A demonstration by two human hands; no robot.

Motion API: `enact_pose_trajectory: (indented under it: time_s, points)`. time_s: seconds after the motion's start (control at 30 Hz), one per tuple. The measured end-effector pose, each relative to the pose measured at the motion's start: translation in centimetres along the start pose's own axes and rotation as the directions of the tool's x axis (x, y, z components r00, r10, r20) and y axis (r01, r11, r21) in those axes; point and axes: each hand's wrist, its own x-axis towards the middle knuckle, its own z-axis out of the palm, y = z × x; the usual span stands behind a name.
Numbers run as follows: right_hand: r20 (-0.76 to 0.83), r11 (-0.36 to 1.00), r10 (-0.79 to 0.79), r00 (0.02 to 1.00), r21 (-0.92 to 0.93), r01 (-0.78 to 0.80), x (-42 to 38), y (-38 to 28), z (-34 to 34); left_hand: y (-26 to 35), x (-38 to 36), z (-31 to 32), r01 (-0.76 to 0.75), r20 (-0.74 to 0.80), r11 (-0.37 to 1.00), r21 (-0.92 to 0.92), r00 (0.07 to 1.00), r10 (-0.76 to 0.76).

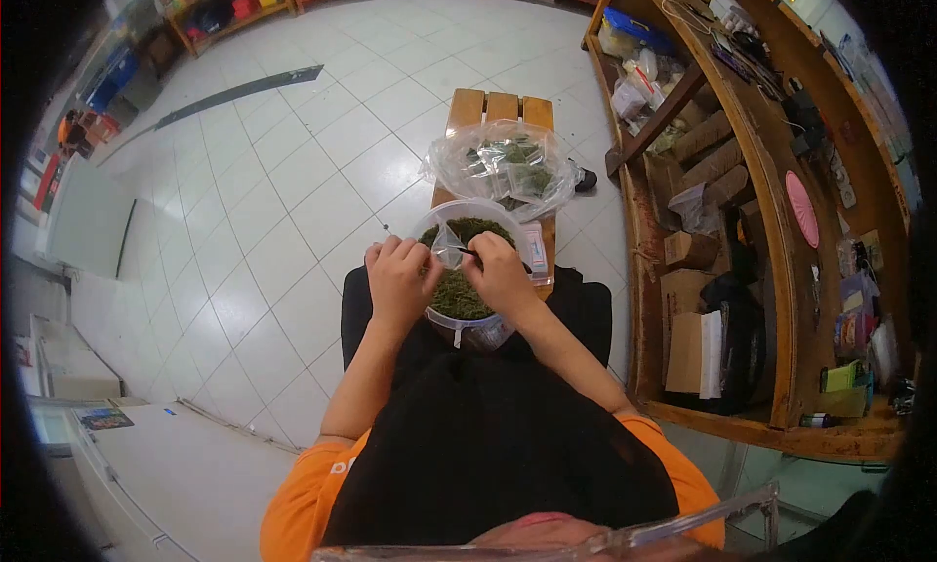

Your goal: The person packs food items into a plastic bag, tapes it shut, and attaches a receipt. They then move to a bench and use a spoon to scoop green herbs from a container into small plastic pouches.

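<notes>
A round translucent plastic tub (pixel 463 323) of loose green, moss-like plant material (pixel 461 297) stands between my legs. Over the tub, my left hand (pixel 398 274) pinches a small clear plastic bag (pixel 447 242) by its edge. My right hand (pixel 500 272) is closed around a thin black tool (pixel 470 253), whose tip is close to the bag; its exact kind is hidden. Beyond the tub lies a large clear plastic bag (pixel 459 150) containing small packets of green material (pixel 532 179).
A slatted wooden bench (pixel 503 105) supports the large bag. Beside the tub is a small white-and-pink pack (pixel 536 248). A cluttered wooden shelf (pixel 683 269) rises on the right, and white floor tiles (pixel 254 172) spread to the left.
</notes>
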Motion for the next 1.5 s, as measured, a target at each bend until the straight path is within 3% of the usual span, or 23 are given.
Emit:
enact_pose_trajectory:
  time_s: [0.17, 0.23, 0.3, 0.37, 0.43, 0.53, 0.6, 0.63, 0.7, 0.73, 0.8, 0.83, 0.9, 0.93, 1.0, 1.13, 1.2, 1.23, 1.3, 1.33, 1.4, 1.43, 1.5]
  points:
    - [-0.025, 0.981, -0.194, 0.981, -0.010, 0.194, -0.1, -0.5, 0.3, -0.2, -0.4, -0.2, 0.138, 0.104, 0.990, -0.040, 0.986, -0.133]
    - [0.011, 0.963, -0.270, 0.963, -0.001, 0.270, -0.3, -0.5, 0.5, -0.4, -0.4, -0.4, 0.057, 0.270, 0.987, -0.153, 0.963, -0.014]
    - [0.042, 0.992, -0.120, 0.992, -0.026, 0.122, -0.4, -0.5, 0.4, 0.1, 0.2, -0.9, 0.012, 0.230, 0.977, -0.214, 0.972, 0.039]
    - [0.054, 0.996, -0.088, 0.995, 0.006, 0.088, -0.3, -0.5, 0.3, 0.3, 0.9, -1.5, -0.038, 0.184, 0.961, -0.275, 0.979, 0.091]
    - [0.070, 0.998, -0.054, 0.996, 0.042, 0.051, -0.4, -0.5, 0.1, 0.1, 1.0, -1.9, -0.153, 0.289, 0.966, -0.209, 0.934, 0.211]
    - [0.114, 0.992, -0.062, 0.992, 0.119, 0.048, -0.2, -0.3, 0.0, -1.7, 0.2, -0.4, -0.088, 0.351, 0.965, -0.248, 0.920, 0.174]
    - [-0.110, 0.996, -0.005, 0.994, 0.093, 0.015, 0.0, 0.7, 0.1, -2.6, -0.1, -0.2, -0.037, 0.307, 0.964, -0.263, 0.944, 0.120]
    - [-0.104, 0.995, -0.001, 0.995, 0.095, 0.011, 0.1, 1.1, -0.1, -2.8, -0.1, -0.3, 0.012, 0.263, 0.960, -0.279, 0.963, 0.065]
    - [-0.129, 0.954, 0.030, 0.991, -0.293, -0.067, 0.0, 1.8, -0.5, -3.0, -0.1, -0.7, 0.110, 0.248, 0.924, -0.365, 0.969, -0.018]
    - [-0.128, 0.954, 0.034, 0.991, -0.292, -0.071, -0.6, 2.6, -0.5, -3.1, 0.1, -0.8, 0.192, 0.232, 0.872, -0.449, 0.968, -0.093]
    - [0.136, 0.903, 0.319, 0.938, -0.342, -0.258, -1.5, 4.2, -0.1, -3.8, -0.2, -0.3, 0.170, 0.187, 0.860, -0.480, 0.978, -0.089]
    - [0.137, 0.903, 0.320, 0.938, -0.344, -0.258, -1.6, 4.5, 0.1, -4.1, -0.3, 0.0, 0.182, 0.166, 0.839, -0.512, 0.980, -0.111]
    - [0.341, 0.970, 0.196, 0.919, -0.208, -0.129, -1.8, 4.6, 0.7, -4.3, -0.8, 0.5, 0.199, 0.150, 0.817, -0.541, 0.979, -0.140]
    - [0.345, 0.970, 0.196, 0.918, -0.206, -0.129, -1.7, 4.4, 1.0, -4.3, -1.0, 0.7, 0.238, 0.180, 0.791, -0.564, 0.970, -0.164]
    - [0.170, 0.963, 0.248, 0.954, -0.150, -0.223, -0.7, 4.2, 1.5, -4.3, -1.1, 1.1, 0.274, 0.207, 0.764, -0.584, 0.960, -0.186]
    - [0.153, 0.945, 0.323, 0.934, 0.002, -0.327, -0.7, 6.1, 2.8, -3.6, -1.6, 1.8, 0.347, 0.257, 0.671, -0.656, 0.938, -0.234]
    - [0.172, 0.857, 0.478, 0.862, 0.124, -0.500, -0.6, 7.1, 3.1, -3.6, -1.6, 2.0, 0.357, 0.260, 0.630, -0.689, 0.934, -0.245]
    - [0.175, 0.858, 0.475, 0.862, 0.124, -0.498, -0.6, 7.5, 3.1, -3.6, -1.7, 2.0, 0.386, 0.284, 0.585, -0.713, 0.922, -0.263]
    - [0.206, 0.658, 0.621, 0.756, 0.388, -0.646, -0.7, 8.4, 2.7, -3.7, -2.0, 2.1, 0.416, 0.309, 0.537, -0.734, 0.908, -0.282]
    - [0.206, 0.658, 0.621, 0.756, 0.386, -0.646, -0.8, 9.6, 2.6, -3.9, -2.0, 2.3, 0.413, 0.308, 0.532, -0.739, 0.910, -0.279]
    - [0.023, 0.775, 0.511, 0.859, 0.420, -0.473, -1.0, 11.6, 2.5, -3.8, -2.0, 2.4, 0.410, 0.308, 0.525, -0.746, 0.911, -0.274]
    - [0.059, 0.628, 0.611, 0.789, 0.571, -0.529, -0.2, 8.7, 0.8, -3.7, -1.7, 2.1, 0.384, 0.305, 0.606, -0.697, 0.923, -0.234]
    - [-0.015, 0.636, 0.610, 0.792, 0.606, -0.478, 0.5, 7.8, -0.7, -3.3, -1.3, 1.9, 0.349, 0.305, 0.681, -0.644, 0.933, -0.190]
